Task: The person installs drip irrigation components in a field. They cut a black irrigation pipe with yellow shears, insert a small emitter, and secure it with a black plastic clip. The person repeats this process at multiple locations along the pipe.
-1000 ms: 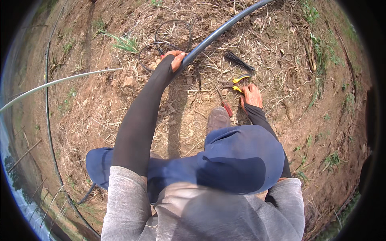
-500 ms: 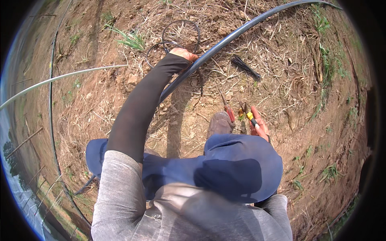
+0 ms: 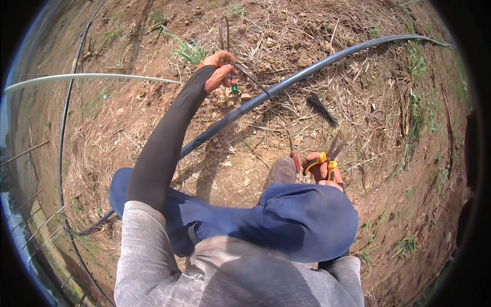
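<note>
My left hand (image 3: 220, 70) is closed on a thin black tube (image 3: 249, 78), beyond the thick black hose (image 3: 307, 71). The tube loops up above my fingers, and its other end reaches the hose. A small green and red fitting (image 3: 233, 87) hangs just under my fingers. Near my right knee, my right hand (image 3: 327, 177) is wrapped round yellow-and-black pliers (image 3: 331, 156), with their jaws apart and pointing away from me. A red-handled tool with a thin blade (image 3: 295, 159) stands beside my shoe (image 3: 282, 171).
A bundle of thin black strips (image 3: 322, 110), like cable ties, lies on the dry, straw-strewn soil right of the hose. A pale rod (image 3: 97, 76) reaches in from the left, crossing over another black pipe (image 3: 62, 138). Grass tufts (image 3: 189, 51) grow beyond my left hand.
My left hand has come away from the thick hose, up and to the left, with the thin tube. In my right hand the pliers have turned, and their handles now show spread.
</note>
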`<move>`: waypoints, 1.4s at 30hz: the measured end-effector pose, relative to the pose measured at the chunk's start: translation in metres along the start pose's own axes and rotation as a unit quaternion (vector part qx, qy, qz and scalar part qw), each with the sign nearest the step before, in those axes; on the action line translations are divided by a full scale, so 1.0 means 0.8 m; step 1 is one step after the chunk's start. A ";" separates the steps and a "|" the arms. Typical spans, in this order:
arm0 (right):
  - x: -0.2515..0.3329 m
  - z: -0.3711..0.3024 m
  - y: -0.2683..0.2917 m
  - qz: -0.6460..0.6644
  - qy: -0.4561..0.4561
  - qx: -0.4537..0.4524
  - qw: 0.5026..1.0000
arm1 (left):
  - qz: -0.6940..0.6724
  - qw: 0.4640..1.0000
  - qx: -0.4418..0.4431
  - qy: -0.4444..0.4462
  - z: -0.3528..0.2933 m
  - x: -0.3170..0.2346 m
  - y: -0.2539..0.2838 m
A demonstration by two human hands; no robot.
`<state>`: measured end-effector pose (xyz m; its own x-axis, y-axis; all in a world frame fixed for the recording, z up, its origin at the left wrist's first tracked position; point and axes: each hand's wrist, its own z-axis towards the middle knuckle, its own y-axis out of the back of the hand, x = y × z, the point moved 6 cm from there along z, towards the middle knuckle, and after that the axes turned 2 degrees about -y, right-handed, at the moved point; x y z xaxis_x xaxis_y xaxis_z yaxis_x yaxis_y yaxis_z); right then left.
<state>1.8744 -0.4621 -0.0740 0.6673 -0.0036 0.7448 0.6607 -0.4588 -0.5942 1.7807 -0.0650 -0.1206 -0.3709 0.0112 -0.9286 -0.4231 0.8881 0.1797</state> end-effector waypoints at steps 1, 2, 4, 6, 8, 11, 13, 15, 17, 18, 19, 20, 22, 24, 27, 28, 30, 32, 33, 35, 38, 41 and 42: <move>0.007 0.012 -0.010 -0.042 -0.004 0.010 0.999 | -0.018 1.000 -0.016 -0.002 -0.004 -0.008 0.004; 0.003 0.017 -0.009 -0.105 -0.052 -0.013 0.993 | -0.036 0.999 -0.032 -0.005 -0.007 -0.013 0.006; 0.000 0.032 -0.022 -0.122 -0.099 -0.041 0.987 | -0.174 0.983 -0.048 0.032 -0.011 -0.013 0.006; -0.010 0.043 -0.016 -0.145 -0.133 -0.036 0.980 | -0.375 0.925 0.001 0.068 -0.021 -0.015 -0.005; -0.016 0.059 -0.023 -0.198 -0.158 -0.007 0.967 | -0.411 0.908 0.038 0.073 -0.026 -0.013 -0.016; -0.018 0.085 -0.049 -0.328 -0.180 0.082 0.924 | -0.395 0.917 0.024 0.046 -0.039 -0.007 -0.023; -0.016 0.091 -0.066 -0.369 -0.202 0.122 0.899 | -0.428 0.903 0.018 0.007 -0.050 -0.012 -0.027; -0.013 0.100 -0.086 -0.451 -0.154 0.183 0.860 | -0.473 0.881 0.008 0.028 -0.054 0.000 -0.039; -0.014 0.107 -0.108 -0.487 -0.147 0.225 0.831 | -0.489 0.871 0.014 0.051 -0.056 0.006 -0.046; -0.017 0.111 -0.119 -0.502 -0.141 0.249 0.816 | -0.503 0.863 0.012 0.047 -0.057 0.012 -0.048; -0.022 0.114 -0.129 -0.497 -0.130 0.266 0.815 | -0.509 0.860 0.002 0.046 -0.058 0.018 -0.049; -0.026 0.116 -0.136 -0.493 -0.118 0.283 0.814 | -0.514 0.857 -0.007 0.044 -0.059 0.024 -0.051; -0.038 0.119 -0.136 -0.457 -0.142 0.290 0.829 | -0.495 0.867 -0.039 0.030 -0.059 0.021 -0.058; -0.043 0.121 -0.143 -0.411 -0.138 0.290 0.853 | -0.467 0.880 -0.081 0.014 -0.061 0.016 -0.061; -0.042 0.125 -0.144 -0.416 -0.144 0.293 0.849 | -0.480 0.874 -0.078 -0.006 -0.058 0.016 -0.068; -0.041 0.125 -0.146 -0.411 -0.154 0.294 0.849 | -0.482 0.873 -0.077 -0.013 -0.057 0.016 -0.070; -0.043 0.124 -0.145 -0.421 -0.142 0.290 0.848 | -0.472 0.878 -0.076 -0.019 -0.055 0.020 -0.075; -0.048 0.125 -0.140 -0.449 -0.126 0.288 0.836 | -0.461 0.884 -0.082 -0.012 -0.056 0.021 -0.080; -0.044 0.125 -0.144 -0.461 -0.141 0.283 0.829 | -0.462 0.884 -0.077 -0.007 -0.060 0.019 -0.083; -0.043 0.124 -0.142 -0.461 -0.131 0.290 0.829 | -0.453 0.889 -0.075 0.002 -0.061 0.015 -0.089; -0.043 0.123 -0.142 -0.456 -0.121 0.298 0.830 | -0.449 0.891 -0.069 -0.006 -0.060 0.015 -0.094; -0.047 0.124 -0.140 -0.457 -0.115 0.301 0.829 | -0.445 0.893 -0.073 -0.002 -0.060 0.018 -0.094; -0.049 0.124 -0.138 -0.459 -0.114 0.299 0.829 | -0.445 0.893 -0.072 -0.003 -0.060 0.018 -0.095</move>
<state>1.8092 -0.3230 -0.0678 -0.2088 0.3021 0.9301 0.9324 0.3484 0.0962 1.7677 -0.1545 -0.1321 0.1683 -0.6662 -0.7265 -0.6505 0.4787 -0.5897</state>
